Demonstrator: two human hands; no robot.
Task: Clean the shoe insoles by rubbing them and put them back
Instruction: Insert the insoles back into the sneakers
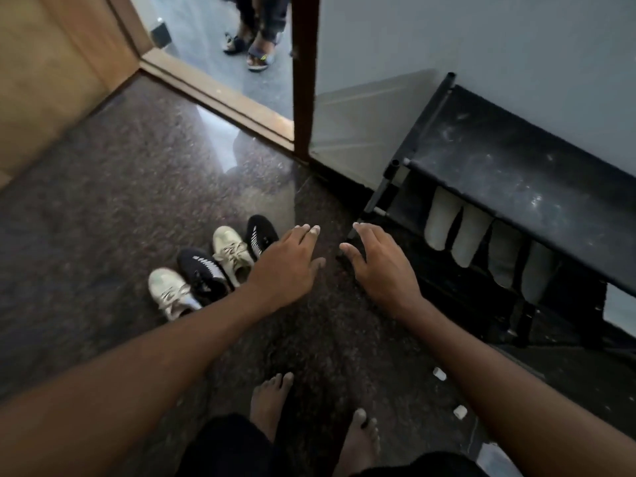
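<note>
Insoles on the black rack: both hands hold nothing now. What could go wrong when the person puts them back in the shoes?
1. The four shoes stand in a mixed row, white, black, white, black, so the insoles may land in the wrong ones.
2. The top of the rack looks dusty; dust could get onto the insoles again.
3. Small white bits lie on the floor near the bare feet; a step could land on them.

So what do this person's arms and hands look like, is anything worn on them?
Both arms are bare: no sleeves show on the left arm or the right arm. The left hand and the right hand have no gloves, and no watch, ring or bracelet is visible. The fingernails look short. Lower down, dark clothing shows at the knees and the feet are bare.
</note>
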